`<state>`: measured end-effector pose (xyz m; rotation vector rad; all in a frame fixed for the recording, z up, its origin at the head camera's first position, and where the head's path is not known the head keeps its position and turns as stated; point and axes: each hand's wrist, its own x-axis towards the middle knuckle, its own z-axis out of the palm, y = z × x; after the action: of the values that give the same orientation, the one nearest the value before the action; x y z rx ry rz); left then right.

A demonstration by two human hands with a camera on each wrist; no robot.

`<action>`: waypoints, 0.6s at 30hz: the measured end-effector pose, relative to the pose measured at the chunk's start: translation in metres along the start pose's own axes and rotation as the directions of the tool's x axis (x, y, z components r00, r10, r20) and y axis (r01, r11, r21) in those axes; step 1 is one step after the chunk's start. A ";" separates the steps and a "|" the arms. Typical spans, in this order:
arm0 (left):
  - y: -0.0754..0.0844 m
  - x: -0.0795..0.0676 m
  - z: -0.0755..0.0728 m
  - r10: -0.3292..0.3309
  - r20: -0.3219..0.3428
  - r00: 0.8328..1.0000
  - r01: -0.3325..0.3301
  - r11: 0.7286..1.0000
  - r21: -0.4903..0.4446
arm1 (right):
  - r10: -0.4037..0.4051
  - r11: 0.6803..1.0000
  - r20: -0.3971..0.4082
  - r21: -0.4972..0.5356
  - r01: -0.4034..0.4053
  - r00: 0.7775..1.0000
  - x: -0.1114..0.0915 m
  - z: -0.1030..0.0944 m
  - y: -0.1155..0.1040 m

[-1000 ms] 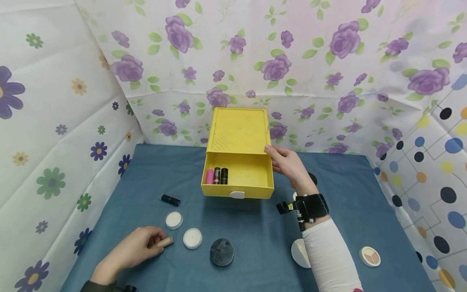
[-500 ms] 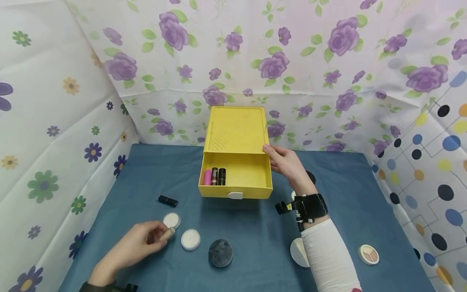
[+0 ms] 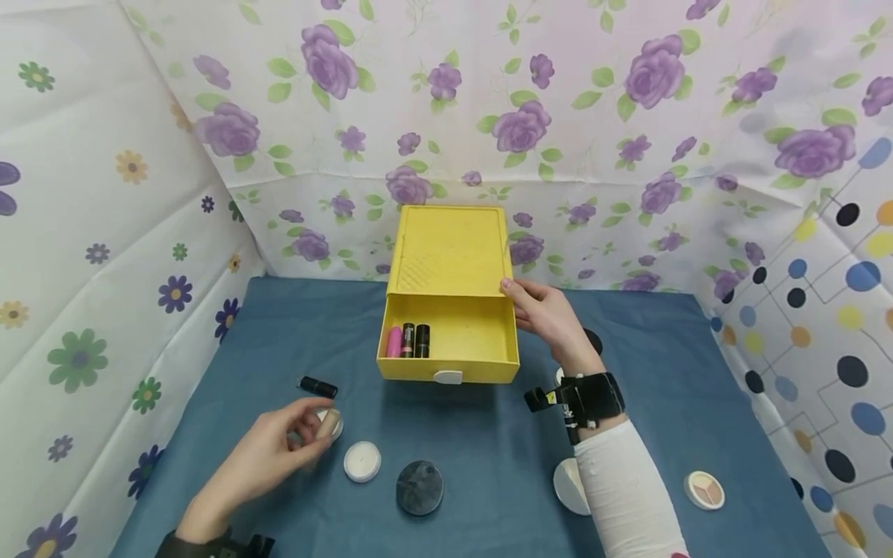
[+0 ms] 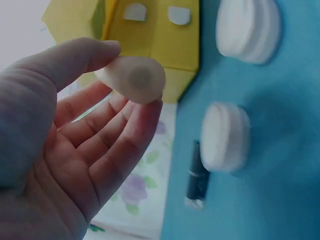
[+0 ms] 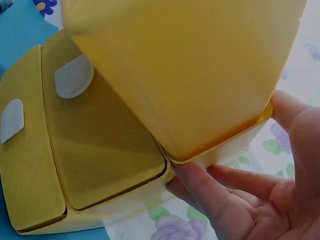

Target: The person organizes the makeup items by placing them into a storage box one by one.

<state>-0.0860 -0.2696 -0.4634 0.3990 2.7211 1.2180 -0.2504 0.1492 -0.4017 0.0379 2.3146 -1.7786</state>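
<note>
My left hand (image 3: 258, 457) pinches a small beige cosmetic tube (image 4: 132, 80) between thumb and fingertips, held over a round white jar (image 4: 225, 137). At the back centre stands a yellow drawer box (image 3: 449, 249), its top drawer (image 3: 481, 333) pulled out. A pink tube (image 3: 394, 342) and two dark lipstick tubes (image 3: 422, 341) stand at that drawer's left side. My right hand (image 3: 551, 322) grips the box by its right side, thumb at the top edge and fingers along the side wall. Two lower drawer fronts, each with a white tab (image 5: 74, 77), look shut in the right wrist view.
Near the left hand lie a black tube (image 3: 318, 387) and a second white jar (image 3: 362, 462). A dark round compact (image 3: 419, 488) is at front centre. Beside the right forearm are a pale round compact (image 3: 570, 487) and a tri-colour palette (image 3: 705, 490). Patterned cloth walls (image 3: 446, 147) surround the blue cloth.
My left hand has lifted the beige tube and moved it slightly forward, over the nearer white jar. The right hand keeps its place on the box.
</note>
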 end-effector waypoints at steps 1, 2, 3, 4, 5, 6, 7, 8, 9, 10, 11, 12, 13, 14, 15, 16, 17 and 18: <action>0.004 0.001 -0.001 0.006 -0.015 1.000 -0.006 1.000 0.002 | -0.001 1.000 -0.003 0.002 0.001 1.000 0.000 0.000 0.001; 0.007 0.003 -0.001 0.009 -0.031 0.999 -0.009 1.000 0.003 | -0.002 1.000 -0.005 0.005 0.002 1.000 0.000 0.000 0.001; 0.011 0.004 -0.002 0.011 -0.052 0.999 -0.010 1.000 0.005 | -0.003 1.000 -0.007 0.005 0.003 1.000 0.000 0.001 0.001; 0.015 0.006 -0.003 0.011 -0.077 0.997 -0.010 1.000 0.006 | -0.003 1.000 -0.009 0.007 0.003 1.000 0.000 0.001 0.002; 0.019 0.008 -0.004 0.010 -0.109 0.994 -0.010 1.000 0.007 | -0.004 1.000 -0.011 0.011 0.005 1.000 0.000 0.002 0.002; 0.023 0.010 -0.005 0.010 -0.143 0.990 -0.009 1.000 0.008 | -0.006 1.000 -0.011 0.014 0.006 1.000 0.001 0.002 0.002; 0.028 0.012 -0.006 0.005 -0.175 0.984 -0.005 1.000 0.003 | -0.007 1.000 -0.011 0.018 0.007 1.000 0.001 0.002 0.002; 0.032 0.014 -0.008 -0.001 -0.205 0.979 0.000 1.000 -0.007 | -0.009 1.000 -0.012 0.020 0.010 1.000 0.001 0.003 0.002; 0.037 0.017 -0.009 -0.002 -0.233 0.973 -0.002 1.000 -0.014 | -0.011 1.000 -0.013 0.020 0.011 1.000 0.001 0.003 0.002; 0.041 0.019 -0.011 -0.003 -0.255 0.967 -0.003 1.000 -0.023 | -0.013 1.000 -0.014 0.022 0.013 1.000 0.001 0.003 0.002; 0.046 0.022 -0.013 -0.004 -0.271 0.962 -0.005 0.999 -0.034 | -0.015 1.000 -0.014 0.024 0.015 1.000 0.001 0.003 0.002; 0.051 0.024 -0.014 -0.003 -0.282 0.959 -0.011 0.999 -0.046 | -0.015 1.000 -0.013 0.024 0.016 1.000 0.002 0.002 0.002; 0.056 0.027 -0.016 0.002 -0.290 0.957 -0.018 0.998 -0.052 | -0.015 1.000 -0.013 0.023 0.015 1.000 0.002 0.002 0.002; 0.061 0.030 -0.018 0.010 -0.299 0.954 -0.026 0.998 -0.051 | -0.013 1.000 -0.014 0.021 0.013 1.000 0.002 0.002 0.002; 0.067 0.033 -0.020 0.018 -0.307 0.951 -0.034 0.998 -0.048 | -0.011 1.000 -0.015 0.019 0.012 1.000 0.002 0.002 0.002; 0.072 0.036 -0.022 0.026 -0.316 0.948 -0.043 0.998 -0.047 | -0.010 1.000 -0.017 0.018 0.010 1.000 0.002 0.002 0.002; 0.079 0.039 -0.024 0.032 -0.325 0.945 -0.049 0.998 -0.044 | -0.009 1.000 -0.019 0.017 0.009 1.000 0.002 0.001 0.002; 0.085 0.043 -0.027 0.035 -0.333 0.942 -0.051 0.998 -0.039 | -0.008 1.000 -0.022 0.017 0.008 1.000 0.002 0.001 0.002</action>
<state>-0.1173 -0.2221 -0.3829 0.2687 2.9665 1.4803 -0.2516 0.1484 -0.4046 0.0507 2.3179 -1.8107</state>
